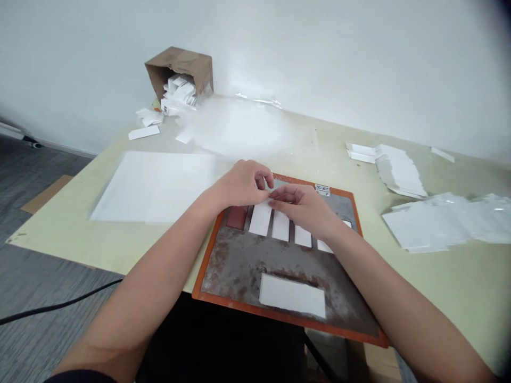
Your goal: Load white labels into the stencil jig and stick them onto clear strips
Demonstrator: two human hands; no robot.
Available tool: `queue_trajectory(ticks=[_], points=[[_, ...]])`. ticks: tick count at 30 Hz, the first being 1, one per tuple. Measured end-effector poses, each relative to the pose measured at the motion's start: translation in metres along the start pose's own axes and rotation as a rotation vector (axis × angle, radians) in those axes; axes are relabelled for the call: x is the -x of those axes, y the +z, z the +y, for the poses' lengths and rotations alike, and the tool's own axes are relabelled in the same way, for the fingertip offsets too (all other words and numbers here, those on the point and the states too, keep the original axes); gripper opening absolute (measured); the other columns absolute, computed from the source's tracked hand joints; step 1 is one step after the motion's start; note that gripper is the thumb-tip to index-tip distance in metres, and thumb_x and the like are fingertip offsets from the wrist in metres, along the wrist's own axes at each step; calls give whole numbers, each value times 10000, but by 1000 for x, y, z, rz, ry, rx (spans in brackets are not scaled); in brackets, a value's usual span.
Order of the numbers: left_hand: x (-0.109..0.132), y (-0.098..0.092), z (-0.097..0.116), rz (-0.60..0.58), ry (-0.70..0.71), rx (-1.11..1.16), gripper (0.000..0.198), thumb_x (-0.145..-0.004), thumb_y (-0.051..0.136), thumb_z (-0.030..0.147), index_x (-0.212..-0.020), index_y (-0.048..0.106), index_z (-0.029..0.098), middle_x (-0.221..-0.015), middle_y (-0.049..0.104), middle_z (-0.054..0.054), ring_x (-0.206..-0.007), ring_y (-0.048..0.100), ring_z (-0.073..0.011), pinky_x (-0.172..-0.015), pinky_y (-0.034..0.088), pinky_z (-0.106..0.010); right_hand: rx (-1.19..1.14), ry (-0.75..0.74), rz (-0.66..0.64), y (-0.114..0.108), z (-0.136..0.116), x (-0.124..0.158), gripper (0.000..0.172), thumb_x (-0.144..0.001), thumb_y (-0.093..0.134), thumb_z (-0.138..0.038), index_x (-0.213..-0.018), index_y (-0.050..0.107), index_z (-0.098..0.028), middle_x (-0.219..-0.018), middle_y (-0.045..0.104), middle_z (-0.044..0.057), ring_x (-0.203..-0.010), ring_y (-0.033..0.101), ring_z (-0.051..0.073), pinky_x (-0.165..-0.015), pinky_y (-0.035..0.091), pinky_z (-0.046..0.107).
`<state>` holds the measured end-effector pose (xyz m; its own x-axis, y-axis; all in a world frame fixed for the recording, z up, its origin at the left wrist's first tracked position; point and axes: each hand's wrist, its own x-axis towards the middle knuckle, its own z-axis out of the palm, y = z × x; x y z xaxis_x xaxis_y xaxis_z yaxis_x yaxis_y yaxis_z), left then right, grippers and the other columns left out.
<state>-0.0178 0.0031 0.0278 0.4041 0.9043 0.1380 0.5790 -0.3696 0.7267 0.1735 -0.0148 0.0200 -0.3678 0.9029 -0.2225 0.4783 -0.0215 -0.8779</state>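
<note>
Working at a pale green desk [67, 239], hurried notes, biggest first. Large white sheet [154, 186] lies flat on the desk, left of the hands. Clear plastic film [239, 127] sits in a loose heap toward the wall, behind that sheet. Rust-stained metal plate with an orange border [235, 271] lies at the near edge, directly in front of the person and overhanging the desk edge a bit. Right side of the desk has a spread of white sleeves in plastic [443, 223], and just behind it a pile of white cards [399, 170]. Cardboard box [178, 66] lies tipped on its side at the back, white cards [178, 93] spilling out of its mouth.

Left hand [239, 183] and right hand [303, 207] sit close together over the upper part of the plate, both grips nearly closed, fingers curled inward, fingertips [270, 196] meeting just above the white strips [280, 226]. Whether they are pinching something thin there, cannot tell; fingers hide it. Four white strips lie side by side on the plate, with a red-brown strip [237, 217] at their left end. White card [293, 296] lies on the plate nearer the person, well below the hands. Small metal clip [322, 190] sits on the plate's far edge.
</note>
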Motion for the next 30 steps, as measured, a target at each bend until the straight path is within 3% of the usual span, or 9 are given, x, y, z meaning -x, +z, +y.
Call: queue_trajectory(ticks=[7,30], points=[[-1,0,1,-21,31,-23,174,-659,659,121,-779,771,180,-646,701,2,-599,622,-129,-605,470,-262,63,0,11,0,-3,0,154,-802,680,-312,-923,722,-225,-902,753,42,-829,667,194,-759,496,359],[-1,1,-5,-23,63,-48,172,-651,663,115,-765,772,184,-659,713,-4,-628,642,-144,-630,478,-274,121,-50,21,0,-6,1,116,-809,658,-311,-870,709,-227,-894,722,27,-832,642,185,-792,485,352]])
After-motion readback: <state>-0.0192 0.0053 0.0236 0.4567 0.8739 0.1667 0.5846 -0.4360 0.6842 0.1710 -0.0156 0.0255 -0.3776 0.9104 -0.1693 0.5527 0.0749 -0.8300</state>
